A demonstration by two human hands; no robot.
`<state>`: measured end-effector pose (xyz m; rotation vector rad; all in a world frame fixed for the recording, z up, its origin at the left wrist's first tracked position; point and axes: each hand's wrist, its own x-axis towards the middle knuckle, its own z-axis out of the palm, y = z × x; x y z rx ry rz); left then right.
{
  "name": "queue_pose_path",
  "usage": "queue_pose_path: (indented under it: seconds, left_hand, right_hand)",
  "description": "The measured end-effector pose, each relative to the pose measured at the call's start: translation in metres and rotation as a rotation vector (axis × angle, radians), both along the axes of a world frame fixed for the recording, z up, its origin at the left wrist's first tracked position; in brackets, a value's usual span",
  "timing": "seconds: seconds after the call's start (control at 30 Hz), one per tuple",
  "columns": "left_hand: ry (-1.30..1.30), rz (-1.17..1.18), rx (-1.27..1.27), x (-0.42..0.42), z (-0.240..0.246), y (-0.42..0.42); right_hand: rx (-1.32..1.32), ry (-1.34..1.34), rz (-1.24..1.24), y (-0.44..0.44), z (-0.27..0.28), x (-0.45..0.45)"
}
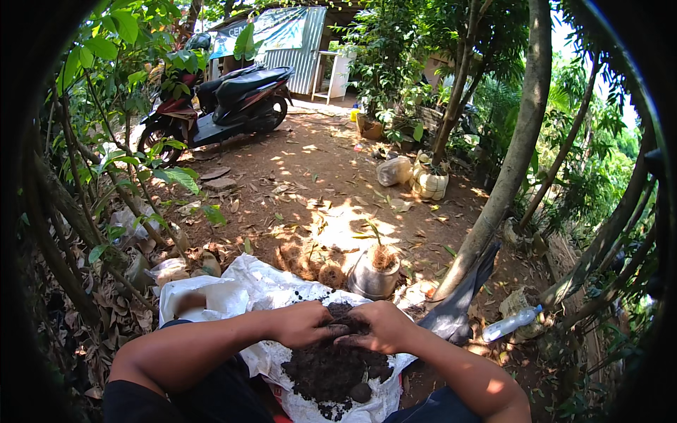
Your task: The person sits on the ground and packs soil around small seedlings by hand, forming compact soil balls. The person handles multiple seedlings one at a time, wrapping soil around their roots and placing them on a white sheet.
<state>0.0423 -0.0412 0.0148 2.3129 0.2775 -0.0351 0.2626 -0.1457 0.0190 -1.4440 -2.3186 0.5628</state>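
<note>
Dark, crumbly soil (322, 373) lies in a heap on a white woven plastic sack (264, 283) spread between my knees. Over the top of the heap, my left hand (304, 325) and my right hand (378, 328) meet with their soil-stained fingers curled inward. Dark soil shows between them; whether they grip a clump of it cannot be made out. A rounded dark lump (360, 393) sits at the heap's lower right edge. Just beyond the sack stands a grey pot (373, 280) holding brown fibre and a green shoot, with fibrous coconut husks (331, 274) to its left.
A slim tree trunk (489, 195) rises at the right, with a dark cloth or plastic sheet (460, 317) at its foot. Near it lies a clear plastic bottle (512, 323). Farther off are a parked scooter (232, 108), plastic bags (394, 171) and a corrugated metal wall (296, 58). Branches crowd the left side.
</note>
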Motion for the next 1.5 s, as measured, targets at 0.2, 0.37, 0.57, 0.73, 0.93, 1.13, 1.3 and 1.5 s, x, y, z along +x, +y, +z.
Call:
queue_pose_path:
  seconds: [0.2,0.37,0.57,0.73,0.93,1.13,1.3,1.5]
  left_hand:
    - [-0.059,0.043,-0.015,-0.004,0.008,0.002]
    - [0.009,0.088,0.280,-0.003,0.002,0.007]
    - [0.074,0.130,0.301,-0.006,-0.018,0.023]
    - [-0.054,0.066,0.271,-0.008,-0.024,0.027]
    - [-0.133,0.035,0.446,-0.007,-0.018,0.021]
    - [-0.112,0.062,0.534,-0.008,-0.011,0.020]
    - [-0.023,0.071,0.410,-0.013,-0.011,0.013]
    - [-0.035,-0.017,0.416,-0.002,-0.018,0.003]
  right_hand:
    - [0.112,-0.071,0.070,0.005,-0.012,0.004]
    - [0.213,-0.201,0.128,0.011,-0.030,0.009]
    - [-0.589,-0.618,-0.014,0.019,-0.077,0.039]
    - [-0.660,-0.750,-0.135,0.013,-0.127,0.084]
    - [-0.674,-0.837,-0.200,-0.011,-0.201,0.087]
    - [-0.863,-0.647,-0.505,-0.034,-0.287,0.038]
    - [-1.092,-0.464,-0.936,-0.089,-0.329,-0.028]
    - [-1.059,-0.312,-1.094,-0.100,-0.376,-0.013]
